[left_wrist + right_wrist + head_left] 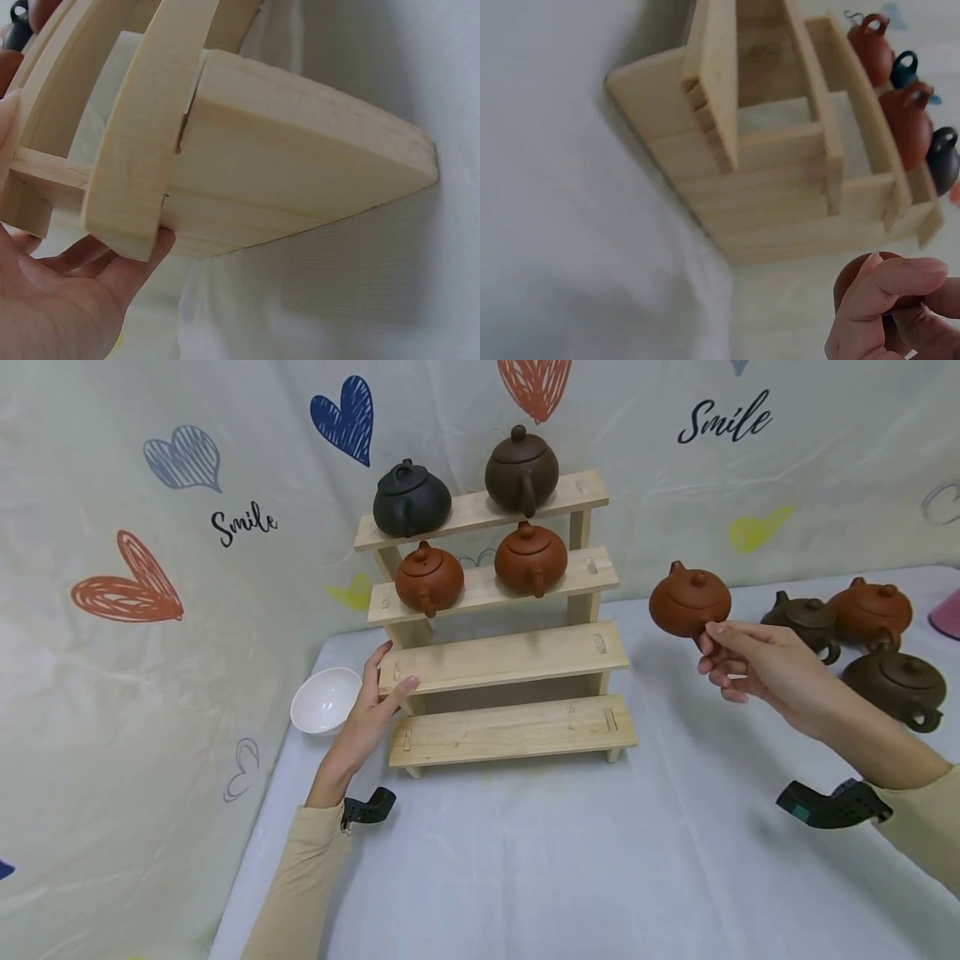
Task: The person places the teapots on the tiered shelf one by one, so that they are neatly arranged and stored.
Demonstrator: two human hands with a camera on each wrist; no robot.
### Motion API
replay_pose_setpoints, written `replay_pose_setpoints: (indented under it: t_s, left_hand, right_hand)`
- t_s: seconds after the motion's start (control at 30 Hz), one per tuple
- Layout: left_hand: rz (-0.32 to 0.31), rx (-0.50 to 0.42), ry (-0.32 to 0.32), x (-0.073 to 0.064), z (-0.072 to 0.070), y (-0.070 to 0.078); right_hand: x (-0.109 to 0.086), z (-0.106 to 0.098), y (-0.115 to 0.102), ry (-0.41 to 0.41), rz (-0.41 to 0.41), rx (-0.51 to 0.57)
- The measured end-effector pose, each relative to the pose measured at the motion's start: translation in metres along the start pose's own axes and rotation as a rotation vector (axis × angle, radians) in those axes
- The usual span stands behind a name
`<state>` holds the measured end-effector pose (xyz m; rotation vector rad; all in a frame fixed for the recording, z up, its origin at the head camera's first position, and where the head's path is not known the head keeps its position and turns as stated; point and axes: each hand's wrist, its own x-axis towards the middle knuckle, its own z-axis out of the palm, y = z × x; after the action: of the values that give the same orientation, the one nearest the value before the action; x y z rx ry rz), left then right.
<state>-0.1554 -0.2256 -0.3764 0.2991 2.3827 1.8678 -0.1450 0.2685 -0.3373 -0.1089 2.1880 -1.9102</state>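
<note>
My right hand [780, 672] pinches a reddish-brown clay teapot [690, 602] by its handle, raised to the right of a stepped wooden display rack [502, 660]. In the right wrist view, fingers partly hide this teapot [853, 277]. My left hand [367, 718] grips the left end of the rack's second step from the bottom, thumb on top; in the left wrist view, fingertips [163, 241] curl round the plank's end. A black teapot [411, 500] and a dark brown teapot [522, 470] stand on the top step, above two reddish teapots [429, 578] [531, 560].
A white bowl [325, 702] sits left of the rack. On the right of the white-covered table [510, 868] stand two dark brown teapots [896, 685] [806, 617] and a reddish one [870, 610]. A pink object [948, 614] shows at the right edge. A printed cloth [637, 468] hangs behind.
</note>
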Motion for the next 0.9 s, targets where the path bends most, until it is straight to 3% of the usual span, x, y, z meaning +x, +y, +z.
replay_pose_setpoints:
  t_s: [0.13, 0.43, 0.57, 0.9]
  left_hand:
    - [-0.001, -0.001, -0.007, 0.001, 0.0, -0.001]
    - [0.004, -0.003, -0.007, 0.001, -0.001, -0.001]
    - [0.006, -0.002, -0.007, 0.0, -0.002, -0.001]
    - [-0.004, 0.021, 0.002, 0.001, -0.003, -0.002]
  right_hand:
    - [-0.015, 0.012, -0.014, -0.07, -0.047, 0.017]
    - [-0.036, 0.05, -0.028, -0.237, -0.072, -0.096]
    - [-0.034, 0.074, -0.035, -0.337, -0.09, -0.077]
    - [-0.008, 0.134, -0.055, -0.461, -0.049, -0.029]
